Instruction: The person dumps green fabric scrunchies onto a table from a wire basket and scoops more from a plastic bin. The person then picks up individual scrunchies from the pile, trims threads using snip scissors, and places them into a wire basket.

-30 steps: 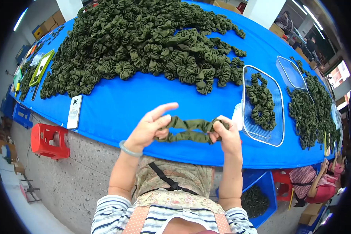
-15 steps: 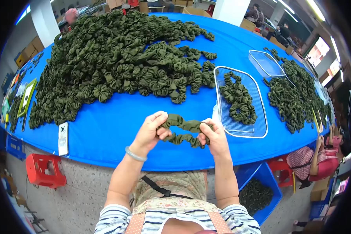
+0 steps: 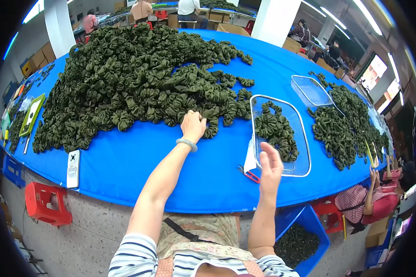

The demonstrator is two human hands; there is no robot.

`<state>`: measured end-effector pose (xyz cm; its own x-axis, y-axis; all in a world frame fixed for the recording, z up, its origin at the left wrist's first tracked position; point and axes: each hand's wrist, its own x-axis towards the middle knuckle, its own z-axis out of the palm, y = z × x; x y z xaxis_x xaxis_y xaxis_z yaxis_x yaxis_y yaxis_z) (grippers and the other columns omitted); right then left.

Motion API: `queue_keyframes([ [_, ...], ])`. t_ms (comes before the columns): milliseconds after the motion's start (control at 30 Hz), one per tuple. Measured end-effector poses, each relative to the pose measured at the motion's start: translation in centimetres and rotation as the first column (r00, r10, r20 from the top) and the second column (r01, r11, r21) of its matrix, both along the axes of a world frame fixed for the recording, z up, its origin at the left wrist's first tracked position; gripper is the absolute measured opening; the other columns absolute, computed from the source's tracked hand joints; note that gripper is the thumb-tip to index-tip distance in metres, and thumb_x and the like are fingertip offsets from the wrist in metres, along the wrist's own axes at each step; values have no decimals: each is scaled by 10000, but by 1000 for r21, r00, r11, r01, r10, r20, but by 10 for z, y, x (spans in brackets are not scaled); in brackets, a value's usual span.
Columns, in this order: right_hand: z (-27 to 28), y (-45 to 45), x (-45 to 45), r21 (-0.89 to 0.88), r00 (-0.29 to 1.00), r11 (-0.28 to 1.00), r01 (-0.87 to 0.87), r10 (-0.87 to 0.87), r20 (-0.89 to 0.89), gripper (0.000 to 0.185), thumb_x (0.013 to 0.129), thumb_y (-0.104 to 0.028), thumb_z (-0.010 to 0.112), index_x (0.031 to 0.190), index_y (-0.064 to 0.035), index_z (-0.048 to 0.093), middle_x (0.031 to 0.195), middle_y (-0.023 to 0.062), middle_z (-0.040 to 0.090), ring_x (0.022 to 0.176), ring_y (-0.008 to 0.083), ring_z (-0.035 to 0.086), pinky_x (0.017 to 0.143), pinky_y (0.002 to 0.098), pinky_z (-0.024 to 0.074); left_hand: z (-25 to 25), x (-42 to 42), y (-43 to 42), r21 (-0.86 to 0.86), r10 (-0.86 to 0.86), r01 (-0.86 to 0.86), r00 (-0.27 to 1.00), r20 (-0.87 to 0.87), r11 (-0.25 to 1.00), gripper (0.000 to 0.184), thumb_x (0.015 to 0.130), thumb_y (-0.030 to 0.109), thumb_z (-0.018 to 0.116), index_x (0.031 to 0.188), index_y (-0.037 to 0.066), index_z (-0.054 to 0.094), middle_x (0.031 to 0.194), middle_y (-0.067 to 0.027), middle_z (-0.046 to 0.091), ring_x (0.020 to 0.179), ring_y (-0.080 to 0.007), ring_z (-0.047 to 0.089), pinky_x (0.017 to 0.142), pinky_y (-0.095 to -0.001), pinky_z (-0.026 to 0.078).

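A large pile of dark green scrunchies (image 3: 134, 78) covers the back left of the blue table (image 3: 208, 171). My left hand (image 3: 193, 125) reaches to the pile's front edge, its fingers bent at a scrunchie; what they grip is partly hidden. Near the lower left rim of a wire basket (image 3: 303, 152), my right hand (image 3: 271, 170) is raised with its fingers apart and nothing in them. Several green scrunchies (image 3: 277, 131) lie inside that basket. Beside my right hand are a white paper (image 3: 250, 158) and red-handled snips (image 3: 250, 175).
A second basket (image 3: 312, 91) and another green pile (image 3: 346, 120) are at the right. A phone (image 3: 73, 169) lies near the front left edge. Below are a red stool (image 3: 46, 203) and a blue bin (image 3: 305, 240). Co-workers sit at the right and back.
The scrunchie stretched between my hands is no longer there. My left hand has moved forward to the pile; my right hand has opened and moved right beside the basket. The view has shifted.
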<state>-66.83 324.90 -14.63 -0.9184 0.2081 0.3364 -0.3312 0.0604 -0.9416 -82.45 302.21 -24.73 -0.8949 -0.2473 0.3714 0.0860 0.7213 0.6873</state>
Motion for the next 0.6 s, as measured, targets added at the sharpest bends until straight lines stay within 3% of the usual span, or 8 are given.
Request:
queue_keyframes([
  [67, -14, -4, 0, 5, 994, 997, -83, 82, 78, 286, 880, -98, 602, 1145, 7, 575, 1048, 57, 607, 909, 104, 567, 780, 235, 461, 2, -3, -1, 354, -137, 101, 987, 78, 930, 238, 755, 245, 704, 809, 36, 602, 754, -119, 623, 683, -277, 585, 629, -379, 464],
  [100, -20, -5, -3, -28, 987, 993, -113, 116, 114, 299, 869, -116, 620, 1145, -7, 582, 1064, 69, 603, 932, 117, 567, 768, 239, 466, 5, 8, 1, 441, -141, 136, 990, -23, 887, 178, 787, 192, 681, 805, 31, 607, 664, -78, 624, 577, -177, 555, 561, -316, 442],
  [200, -30, -13, -16, 1, 986, 989, -148, 147, 78, 351, 851, -131, 641, 1171, -9, 566, 1117, 86, 587, 990, 150, 559, 783, 261, 466, 39, 67, 1, 680, -338, 338, 931, -139, 651, 152, 816, 153, 669, 798, 23, 593, 671, -19, 603, 601, -74, 516, 544, -246, 419],
  [333, -12, -31, -21, 136, 933, 925, -354, 339, 120, 481, 803, -130, 686, 1235, -8, 514, 1217, 105, 541, 1091, 196, 520, 826, 305, 457, 74, 135, -10, 613, -571, 448, 821, 7, 651, 115, 845, 117, 652, 827, 28, 580, 760, 13, 597, 676, -34, 516, 598, -199, 425],
  [367, -10, -37, -20, 237, 928, 897, -372, 354, 118, 448, 793, -110, 691, 1204, -8, 546, 1122, 82, 589, 974, 150, 561, 770, 269, 466, 78, 144, -11, 625, -588, 472, 808, -25, 621, 128, 844, 128, 654, 808, 29, 581, 740, 12, 590, 658, -38, 513, 581, -204, 421],
  [467, -19, -44, -23, -169, 661, 728, -665, 678, 321, 332, 802, -89, 683, 1110, 2, 598, 939, 31, 622, 806, 89, 565, 683, 228, 462, 71, 158, -19, 816, -570, 399, 814, -106, 418, 237, 855, 179, 661, 1003, 11, 583, 914, -19, 614, 796, -73, 543, 719, -228, 458],
  [533, -12, -59, -12, -243, 803, 824, -511, 559, 206, 174, 826, -60, 662, 984, 6, 627, 799, -19, 600, 701, 51, 532, 621, 205, 447, 69, 165, -9, 932, -343, 318, 907, -244, 176, 316, 856, 195, 664, 1092, 4, 578, 959, -27, 614, 833, -86, 549, 742, -244, 464],
  [600, -17, -66, -8, -280, 877, 866, -415, 463, 131, 129, 838, -54, 652, 950, 6, 624, 796, -19, 594, 707, 52, 531, 627, 209, 447, 48, 175, -10, 909, -462, 374, 849, -257, 181, 462, 875, 264, 638, 1229, 0, 503, 1078, -45, 590, 969, -112, 539, 847, -273, 450],
])
